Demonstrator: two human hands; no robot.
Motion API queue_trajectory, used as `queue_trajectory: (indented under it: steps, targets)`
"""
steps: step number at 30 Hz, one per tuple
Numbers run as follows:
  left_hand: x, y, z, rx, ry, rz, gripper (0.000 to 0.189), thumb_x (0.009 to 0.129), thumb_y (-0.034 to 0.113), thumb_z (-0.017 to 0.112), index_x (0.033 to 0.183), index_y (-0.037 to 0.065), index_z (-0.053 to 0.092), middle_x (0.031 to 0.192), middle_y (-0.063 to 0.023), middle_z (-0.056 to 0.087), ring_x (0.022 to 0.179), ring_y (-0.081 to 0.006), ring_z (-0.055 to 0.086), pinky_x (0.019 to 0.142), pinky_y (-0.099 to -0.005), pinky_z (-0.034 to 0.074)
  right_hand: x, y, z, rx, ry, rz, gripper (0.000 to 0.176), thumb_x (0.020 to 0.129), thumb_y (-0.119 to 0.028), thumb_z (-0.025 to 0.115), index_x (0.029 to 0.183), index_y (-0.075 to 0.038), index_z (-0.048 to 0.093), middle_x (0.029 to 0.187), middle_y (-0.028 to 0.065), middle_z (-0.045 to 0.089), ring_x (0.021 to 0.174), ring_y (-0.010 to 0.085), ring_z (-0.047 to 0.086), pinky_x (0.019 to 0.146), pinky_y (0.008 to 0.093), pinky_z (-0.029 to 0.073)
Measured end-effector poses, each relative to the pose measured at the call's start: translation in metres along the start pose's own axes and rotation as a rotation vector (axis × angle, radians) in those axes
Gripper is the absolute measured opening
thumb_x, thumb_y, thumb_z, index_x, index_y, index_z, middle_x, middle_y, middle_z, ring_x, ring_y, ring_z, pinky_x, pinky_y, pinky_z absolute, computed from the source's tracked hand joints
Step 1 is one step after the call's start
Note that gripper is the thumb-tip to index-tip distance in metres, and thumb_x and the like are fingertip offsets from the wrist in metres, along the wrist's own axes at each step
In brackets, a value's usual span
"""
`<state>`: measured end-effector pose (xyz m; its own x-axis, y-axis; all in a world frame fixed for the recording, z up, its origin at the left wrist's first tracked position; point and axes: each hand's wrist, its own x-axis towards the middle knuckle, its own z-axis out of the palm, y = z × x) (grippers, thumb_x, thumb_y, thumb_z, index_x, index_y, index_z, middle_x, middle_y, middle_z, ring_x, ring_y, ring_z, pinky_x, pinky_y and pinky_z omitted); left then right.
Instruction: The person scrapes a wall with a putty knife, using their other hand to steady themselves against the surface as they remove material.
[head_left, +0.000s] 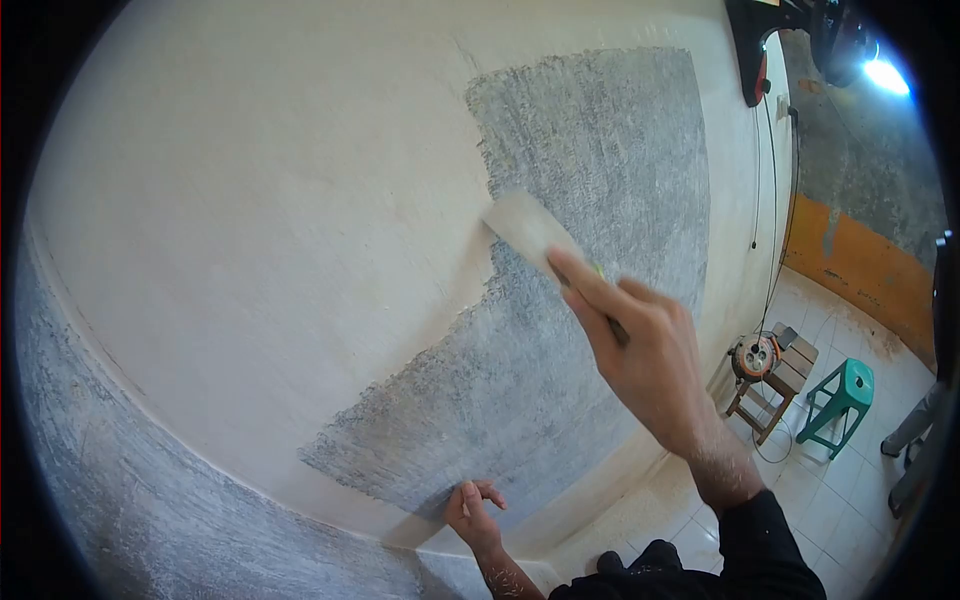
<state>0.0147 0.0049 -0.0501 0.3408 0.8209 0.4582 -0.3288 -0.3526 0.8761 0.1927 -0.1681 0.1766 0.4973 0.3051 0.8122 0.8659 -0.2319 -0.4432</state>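
My right hand [645,345] is closed around the handle of a scraper [530,225] with a wide flat blade, slightly blurred. The blade's front edge lies at the ragged border between the cream paint [270,200] and the rough grey patch [610,150] of the wall. Low down, my left hand [475,512] is close to the bottom of the grey patch, loosely curled, with a gap between thumb and fingers and nothing in it. Pale flecks dot both forearms.
To the right, a cable reel [755,356] is at a small wooden stool [780,385], near a green plastic stool [842,405]. Cables [770,200] hang along the wall below a lit lamp [885,76]. A person's leg [915,420] shows at the right edge, over the tiled floor [815,490].
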Motion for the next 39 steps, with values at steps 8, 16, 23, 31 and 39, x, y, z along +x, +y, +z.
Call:
queue_trajectory:
  steps: [8,16,23,31,39]
  targets:
    - [0.002,0.001,-0.009,-0.02,-0.015,-0.086,0.044,0.101,0.03,0.05,0.076,-0.005,0.062,0.055,-0.0064,0.056,0.046,-0.0161,0.056,0.065,-0.0349,0.051,-0.02,0.001,0.008,-0.237,0.008,0.014,0.033,0.1,-0.026,0.06,0.132,-0.021,0.064,0.059,0.0009,0.049,0.044,0.0078,0.039,0.041,0.0298,0.031]
    - [0.003,0.004,-0.003,-0.043,0.016,-0.08,0.047,0.101,0.031,0.05,0.074,-0.006,0.061,0.054,-0.0076,0.056,0.045,-0.0173,0.055,0.064,-0.0356,0.051,-0.006,0.005,0.003,-0.269,0.032,-0.061,0.035,0.1,-0.027,0.06,0.134,-0.023,0.062,0.061,0.0001,0.05,0.044,0.0052,0.037,0.039,0.0276,0.032]
    - [0.002,0.006,0.004,-0.062,0.06,-0.067,0.048,0.101,0.032,0.05,0.071,-0.005,0.06,0.058,-0.0093,0.057,0.045,-0.0171,0.054,0.053,-0.031,0.048,0.015,-0.004,-0.006,-0.23,0.029,-0.069,0.034,0.099,-0.027,0.062,0.132,-0.022,0.063,0.06,0.0004,0.05,0.045,0.0064,0.039,0.039,0.0271,0.03]
    - [0.002,0.016,0.002,-0.011,0.043,-0.115,0.048,0.101,0.033,0.05,0.073,-0.004,0.062,0.054,-0.0077,0.055,0.045,-0.0157,0.053,0.055,-0.0321,0.048,0.016,-0.004,-0.013,-0.175,0.021,-0.056,0.033,0.099,-0.027,0.062,0.132,-0.02,0.064,0.057,-0.0007,0.05,0.044,0.0067,0.038,0.039,0.0288,0.029]
    - [0.005,0.006,0.004,0.02,0.036,-0.026,0.045,0.103,0.031,0.049,0.075,-0.003,0.06,0.058,-0.0079,0.054,0.046,-0.014,0.05,0.043,-0.0292,0.043,0.027,-0.012,-0.017,-0.157,-0.002,-0.023,0.032,0.099,-0.023,0.061,0.131,-0.02,0.065,0.059,0.0008,0.052,0.046,0.0077,0.038,0.042,0.0304,0.03]
